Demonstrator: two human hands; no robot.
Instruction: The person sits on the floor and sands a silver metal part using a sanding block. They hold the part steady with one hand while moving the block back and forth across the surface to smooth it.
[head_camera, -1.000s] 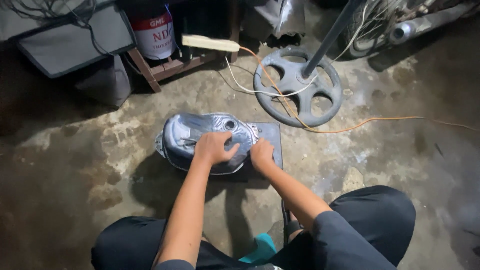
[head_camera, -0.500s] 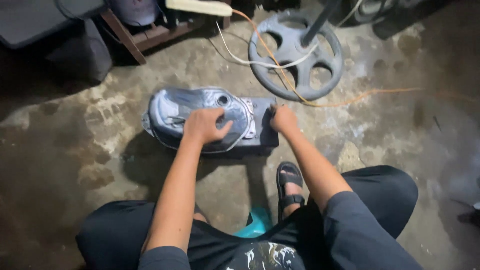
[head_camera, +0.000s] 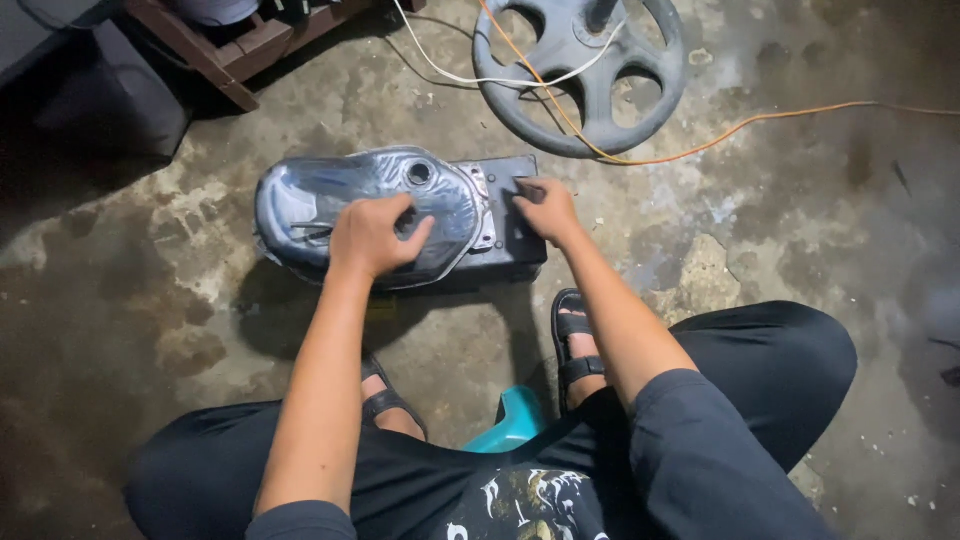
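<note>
Head view looks down on a stained concrete floor (head_camera: 150, 330), largest thing in frame, with a round wheel-like fan base (head_camera: 580, 75) at the upper centre and an orange cable (head_camera: 760, 120) trailing right. At centre left lies a shiny metal fuel tank (head_camera: 340, 195), resting on a dark flat panel (head_camera: 510, 225), probably so it sits steady off the floor. Both hands brace it: the left hand (head_camera: 370, 235) is curled loosely, fingers bent onto the tank's top. The right hand (head_camera: 548, 208) presses the panel's upper edge; whether it pinches something I cannot tell.
</note>
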